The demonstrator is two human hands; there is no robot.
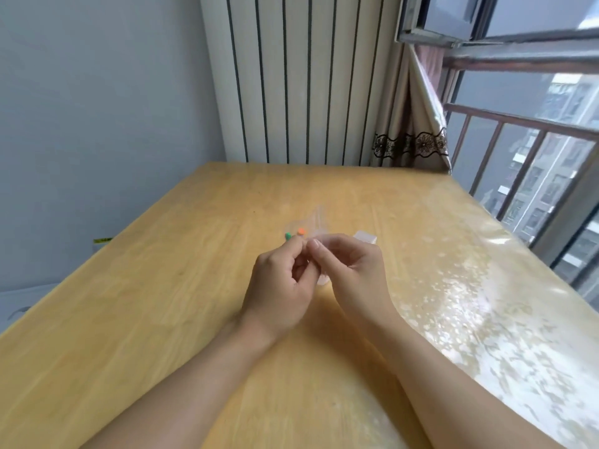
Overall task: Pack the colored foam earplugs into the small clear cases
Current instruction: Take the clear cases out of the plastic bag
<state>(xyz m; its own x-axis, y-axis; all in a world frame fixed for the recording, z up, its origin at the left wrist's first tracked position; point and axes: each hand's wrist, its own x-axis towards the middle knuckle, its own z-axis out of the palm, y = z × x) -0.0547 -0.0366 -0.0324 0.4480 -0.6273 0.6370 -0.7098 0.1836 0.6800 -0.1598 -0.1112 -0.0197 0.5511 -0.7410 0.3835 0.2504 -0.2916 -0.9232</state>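
Both hands (282, 280) (353, 270) pinch a clear case (322, 280).

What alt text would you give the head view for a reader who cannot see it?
Over a wooden table, the left hand and right hand meet fingertip to fingertip, holding a small clear case between them. Just beyond lie a green earplug, an orange earplug and another clear case. A radiator and window stand behind.

A big yellow wooden table (136, 319) is sitting by a pale blue wall (97, 108). A white radiator (301, 79) is standing behind it, beside a curtain (411, 137). Daylight is coming through the window (531, 131) and shining on the table.
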